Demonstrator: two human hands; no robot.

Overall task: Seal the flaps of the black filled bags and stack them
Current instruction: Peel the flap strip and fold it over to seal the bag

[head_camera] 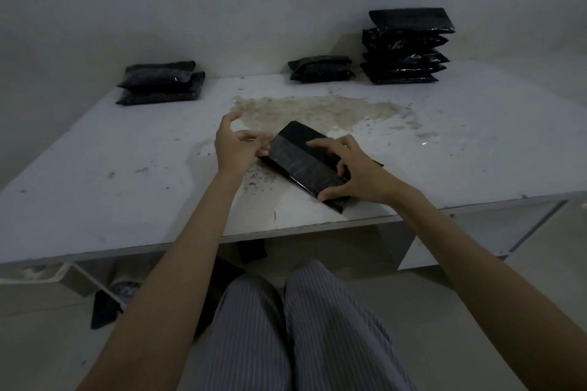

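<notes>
The right hand [351, 170] rests on the near right end of the black bag [298, 159], fingers curled over its top and thumb hooked against the near edge, so it pins and grips the pack. The left hand [236, 149] sits at the bag's far left corner, thumb lifted and fingers bent toward the edge; in this dim light it is hard to tell whether it pinches anything, perhaps a flap or a strip of clear tape, or only touches the film.

The bag lies flat on the table [95, 184] right between both hands, close to the near edge. Its long axis runs diagonally, from far left to near right, so each hand covers one end; the right hand has the firmer hold, and the left is the one free to smooth or press the fold. A broad glossy band crosses the middle of the pack, which looks like the folded flap, and pressing along that band across the long axis seems to be the step in hand.

The bag is a slim rectangular block of shiny, slightly crinkled black plastic. The table is matt white board, scuffed, with a brownish stain [317, 111] and scattered dark crumbs just beyond the bag.

Further back stand a tall stack [406, 47] at far right, a low pile [320, 69] beside it, and another pile [160, 82] at far left
</notes>
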